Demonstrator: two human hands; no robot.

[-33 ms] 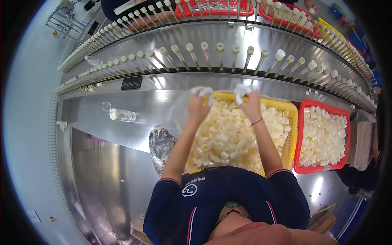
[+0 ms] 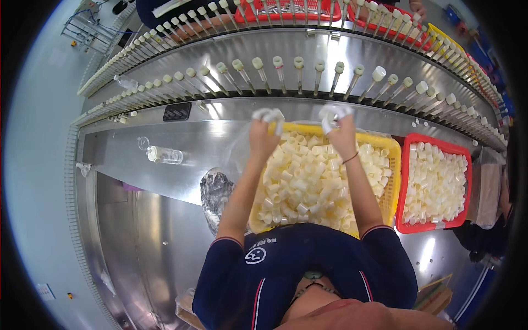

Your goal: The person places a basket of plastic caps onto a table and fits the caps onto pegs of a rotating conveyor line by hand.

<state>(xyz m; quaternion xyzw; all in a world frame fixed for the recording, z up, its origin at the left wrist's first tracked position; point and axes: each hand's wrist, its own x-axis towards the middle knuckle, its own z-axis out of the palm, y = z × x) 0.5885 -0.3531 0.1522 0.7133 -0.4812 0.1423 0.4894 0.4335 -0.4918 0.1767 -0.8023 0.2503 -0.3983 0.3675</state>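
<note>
My left hand (image 2: 266,129) and my right hand (image 2: 342,132) are raised over the far edge of a yellow basket (image 2: 394,181), apart from each other. White coverings wrap the fingertips of both. On each hand the fingers are curled together, and whatever they may hold is hidden among the white coverings. Cream-white, short hollow plastic caps (image 2: 300,184) heap up in the basket between my forearms. Just beyond my hands runs a row of upright rods (image 2: 300,77), most topped with a pale cap. A clear plastic sheet lies by the basket's left edge.
A red basket (image 2: 406,192) of similar pale pieces stands at the right. On the steel bench at left lies a clear bottle (image 2: 165,155), with a black block (image 2: 177,112) farther back. Behind runs a second rod row (image 2: 264,14). Other people's arms show at the far side.
Both hands have moved slightly farther from me, the left a little to the left and the right to the right. The nearer row of rods has shifted slightly right.
</note>
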